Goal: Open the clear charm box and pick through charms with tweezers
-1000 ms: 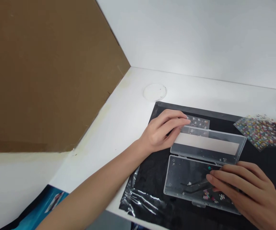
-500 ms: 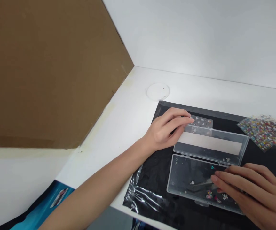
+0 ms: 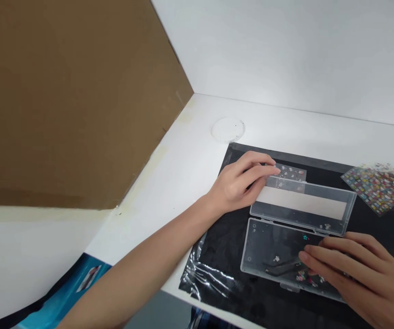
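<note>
A clear plastic case [image 3: 246, 246] lies unfolded on a black mat, its lid [image 3: 302, 221] tilted back behind its base. At the lid's far left corner my left hand [image 3: 241, 180] is bent, thumb and fingers about the corner. The fingertips reach over a small clear sticker sheet [image 3: 294, 174] behind the lid. My right hand [image 3: 357, 267] is over the right part of the base, closed on dark tweezers [image 3: 282, 268]. Their arms point left inside the base; the rest is hidden. Small coloured charms [image 3: 301, 275] and a white one [image 3: 276, 258] lie in the base.
Patterned sticker sheets [image 3: 380, 189] lie fanned at the mat's far right. A clear round disc [image 3: 228, 130] rests on the white table beyond the black mat [image 3: 213, 256]. A brown board [image 3: 80, 105] stands at left. Something blue [image 3: 70, 292] hangs by the table's near edge.
The tweezers have swung slightly inside the base, and my right fingertips sit a little further left over it. My left hand keeps its place at the lid. The view has shifted slightly.
</note>
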Motion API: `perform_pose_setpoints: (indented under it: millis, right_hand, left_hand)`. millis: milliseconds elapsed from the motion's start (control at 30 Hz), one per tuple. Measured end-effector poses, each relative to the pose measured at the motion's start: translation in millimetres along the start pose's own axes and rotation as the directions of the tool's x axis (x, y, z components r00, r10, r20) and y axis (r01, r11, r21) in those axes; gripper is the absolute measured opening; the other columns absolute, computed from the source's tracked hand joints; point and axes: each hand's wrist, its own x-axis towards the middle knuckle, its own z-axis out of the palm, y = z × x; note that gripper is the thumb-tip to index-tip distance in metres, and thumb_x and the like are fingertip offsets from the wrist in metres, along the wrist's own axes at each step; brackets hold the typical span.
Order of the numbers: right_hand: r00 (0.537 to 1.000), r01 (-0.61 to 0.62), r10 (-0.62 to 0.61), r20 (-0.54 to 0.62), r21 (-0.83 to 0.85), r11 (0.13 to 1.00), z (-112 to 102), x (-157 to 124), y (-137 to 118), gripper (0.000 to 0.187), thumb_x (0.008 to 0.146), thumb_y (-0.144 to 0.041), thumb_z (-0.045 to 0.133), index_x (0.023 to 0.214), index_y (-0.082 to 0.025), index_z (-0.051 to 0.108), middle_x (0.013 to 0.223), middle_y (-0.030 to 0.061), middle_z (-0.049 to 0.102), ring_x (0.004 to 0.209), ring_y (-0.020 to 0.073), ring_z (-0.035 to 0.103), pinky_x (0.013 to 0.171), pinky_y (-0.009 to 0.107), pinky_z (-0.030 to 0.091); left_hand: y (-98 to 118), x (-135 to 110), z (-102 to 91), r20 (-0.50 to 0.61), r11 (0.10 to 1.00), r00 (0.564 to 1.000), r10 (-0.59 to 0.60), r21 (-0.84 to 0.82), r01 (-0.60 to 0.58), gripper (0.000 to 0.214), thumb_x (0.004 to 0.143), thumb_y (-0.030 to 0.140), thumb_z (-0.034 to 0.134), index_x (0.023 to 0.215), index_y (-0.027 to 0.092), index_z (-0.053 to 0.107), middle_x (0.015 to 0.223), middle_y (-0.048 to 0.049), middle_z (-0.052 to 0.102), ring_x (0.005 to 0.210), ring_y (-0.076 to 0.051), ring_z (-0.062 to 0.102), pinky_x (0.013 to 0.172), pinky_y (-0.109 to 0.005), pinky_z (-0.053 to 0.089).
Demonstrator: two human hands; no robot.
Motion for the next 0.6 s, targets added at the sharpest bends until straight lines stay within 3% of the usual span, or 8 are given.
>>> perform_pose_setpoints:
  millis: [100,267,467,600]
  right_hand:
    - [0.999,-0.039,0.039,-0.018,-0.035,0.999,1.9,-1.0,0.1,0.048,0.108,-0.003,0.050,0.139,-0.030,0.075,0.113,-0.0042,0.085,0.103,0.0147,0.076,0.104,0.037,0.051]
    - [0.999,0.029,-0.029,0.029,0.001,1.000,0.0,-0.1,2.0,0.043,0.110,-0.005,0.049,0.134,-0.028,0.077,0.115,-0.0031,0.085,0.102,0.0139,0.076,0.099,0.037,0.052]
    - [0.999,-0.039,0.038,-0.014,-0.036,0.999,0.3,-7.5,2.8,0.055,0.107,-0.002,0.051,0.147,-0.034,0.071,0.117,-0.0048,0.085,0.106,0.0148,0.077,0.104,0.036,0.053]
    - [1.000,0.000,0.000,0.014,-0.010,1.000,0.0,-4.5,1.0,0.045,0.111,-0.007,0.049,0.138,-0.032,0.075,0.113,-0.0038,0.085,0.101,0.0146,0.076,0.103,0.037,0.052]
  left_hand:
    - [0.1,-0.6,0.2,0.000,1.000,1.000,-0.009,-0.011,0.009,0.032,0.100,-0.003,0.062,0.126,0.017,0.068,0.123,-0.0103,0.072,0.097,-0.015,0.072,0.081,-0.028,0.065]
    - [0.0,-0.7,0.9,0.000,1.000,1.000,-0.002,-0.006,0.002,0.033,0.101,-0.003,0.061,0.126,0.017,0.068,0.122,-0.0103,0.072,0.098,-0.015,0.073,0.080,-0.029,0.066]
    - [-1.0,-1.9,0.7,0.015,1.000,1.000,-0.016,0.014,0.016,0.034,0.102,0.000,0.061,0.128,0.022,0.065,0.124,-0.0084,0.072,0.099,-0.016,0.074,0.080,-0.030,0.067]
    - [-1.6,-2.4,1.1,0.015,1.000,1.000,-0.010,0.014,0.010,0.034,0.102,-0.001,0.060,0.127,0.022,0.066,0.124,-0.0090,0.072,0.099,-0.016,0.074,0.079,-0.029,0.066]
